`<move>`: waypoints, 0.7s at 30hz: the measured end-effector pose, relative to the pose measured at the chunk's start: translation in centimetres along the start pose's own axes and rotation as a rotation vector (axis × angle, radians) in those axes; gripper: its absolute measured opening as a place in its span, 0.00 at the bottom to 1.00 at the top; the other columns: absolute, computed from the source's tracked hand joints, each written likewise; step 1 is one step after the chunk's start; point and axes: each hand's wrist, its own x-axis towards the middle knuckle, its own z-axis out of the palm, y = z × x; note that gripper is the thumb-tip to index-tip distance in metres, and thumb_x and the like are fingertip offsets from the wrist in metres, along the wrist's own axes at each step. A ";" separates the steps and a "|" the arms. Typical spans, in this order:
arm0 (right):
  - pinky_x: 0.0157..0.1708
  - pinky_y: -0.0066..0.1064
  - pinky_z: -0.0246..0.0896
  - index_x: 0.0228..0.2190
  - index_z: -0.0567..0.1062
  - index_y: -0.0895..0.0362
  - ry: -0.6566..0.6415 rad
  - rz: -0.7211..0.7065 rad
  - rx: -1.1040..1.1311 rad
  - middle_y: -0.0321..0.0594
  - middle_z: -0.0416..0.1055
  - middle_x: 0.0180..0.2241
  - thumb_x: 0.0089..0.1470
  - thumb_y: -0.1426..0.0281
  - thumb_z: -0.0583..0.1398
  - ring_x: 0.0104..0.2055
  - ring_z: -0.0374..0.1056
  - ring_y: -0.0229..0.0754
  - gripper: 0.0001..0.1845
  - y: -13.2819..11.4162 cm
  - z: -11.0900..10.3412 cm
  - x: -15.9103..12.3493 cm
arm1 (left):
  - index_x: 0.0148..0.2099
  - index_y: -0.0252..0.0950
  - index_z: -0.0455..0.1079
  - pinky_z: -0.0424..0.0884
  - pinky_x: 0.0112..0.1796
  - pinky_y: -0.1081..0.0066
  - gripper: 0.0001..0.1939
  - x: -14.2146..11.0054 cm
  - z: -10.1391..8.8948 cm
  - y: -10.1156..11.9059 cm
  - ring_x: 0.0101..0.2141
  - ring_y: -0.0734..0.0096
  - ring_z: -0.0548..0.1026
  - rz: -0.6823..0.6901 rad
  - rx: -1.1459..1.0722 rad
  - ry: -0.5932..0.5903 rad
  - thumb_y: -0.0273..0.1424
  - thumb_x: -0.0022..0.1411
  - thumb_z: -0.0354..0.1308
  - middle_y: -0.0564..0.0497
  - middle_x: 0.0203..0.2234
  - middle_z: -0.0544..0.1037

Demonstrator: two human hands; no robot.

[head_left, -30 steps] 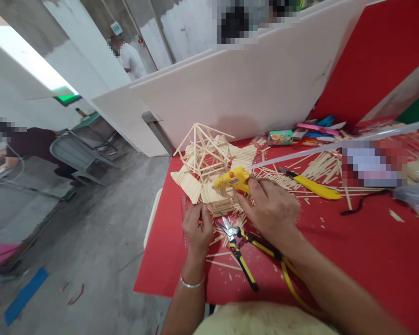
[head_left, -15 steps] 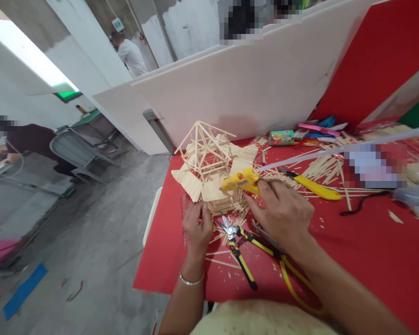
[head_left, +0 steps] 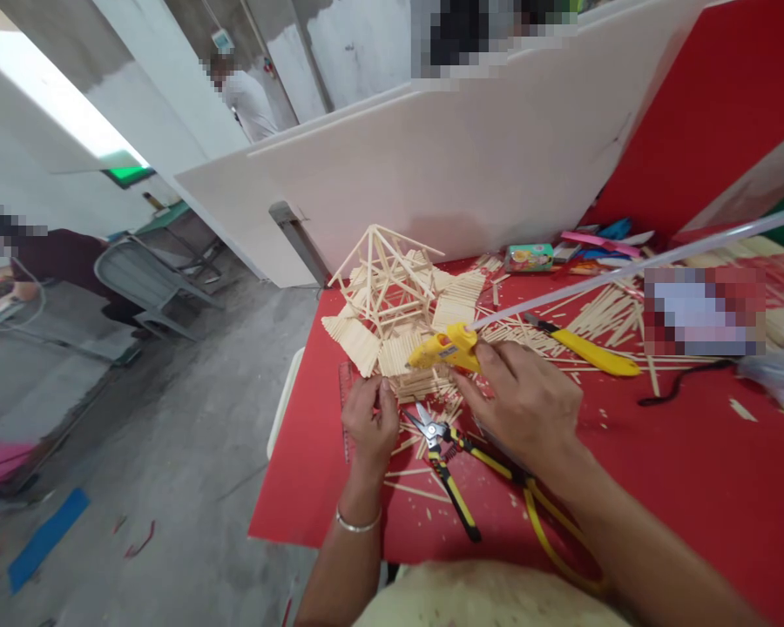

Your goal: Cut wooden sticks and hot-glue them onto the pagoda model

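Note:
A yellow glue gun [head_left: 448,348] with a long clear glue stick [head_left: 594,280] in its back is gripped in my right hand [head_left: 529,392]. Its nozzle points left over a slatted panel of the stick model [head_left: 382,287], a house-like frame with a pointed open roof. At the model's front left corner, my left hand [head_left: 370,418] has its fingers pinched together; what lies between them, if anything, is hidden. Just in front of the model, pruning shears [head_left: 441,435] lie with their blades apart. A clear red-looking ruler [head_left: 346,409] is partly behind my left hand.
Loose wooden sticks [head_left: 604,313] and a yellow utility knife [head_left: 594,351] lie to the right on the red table [head_left: 659,488]. A small green packet [head_left: 529,258] sits by the white board [head_left: 483,174]. People are in the background beyond the table.
The glue gun shifted right, away from my left hand, then came back slightly left and lower. My left hand stays pinched at the model's front corner.

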 end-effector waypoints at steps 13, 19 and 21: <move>0.33 0.32 0.56 0.46 0.74 0.60 0.059 -0.043 -0.067 0.43 0.76 0.38 0.58 0.59 0.61 0.35 0.67 0.41 0.19 0.7 -1.5 -0.1 | 0.37 0.36 0.72 0.71 0.36 0.68 0.06 0.2 -0.2 0.2 0.30 0.71 0.73 0.008 -0.031 -0.009 0.27 0.65 0.54 0.50 0.28 0.76; 0.34 0.32 0.56 0.46 0.74 0.61 0.055 -0.009 -0.088 0.43 0.76 0.37 0.58 0.57 0.61 0.36 0.68 0.42 0.22 0.6 -1.2 0.3 | 0.38 0.35 0.72 0.71 0.35 0.69 0.05 0.0 -0.2 0.0 0.30 0.72 0.73 0.012 -0.050 -0.009 0.25 0.64 0.55 0.51 0.28 0.76; 0.33 0.32 0.55 0.46 0.74 0.61 0.074 0.007 -0.111 0.44 0.76 0.37 0.58 0.57 0.60 0.36 0.67 0.42 0.22 0.6 -1.0 0.9 | 0.38 0.35 0.72 0.72 0.37 0.67 0.05 -0.1 -0.1 -0.1 0.30 0.71 0.73 0.008 -0.045 -0.006 0.25 0.64 0.55 0.51 0.28 0.76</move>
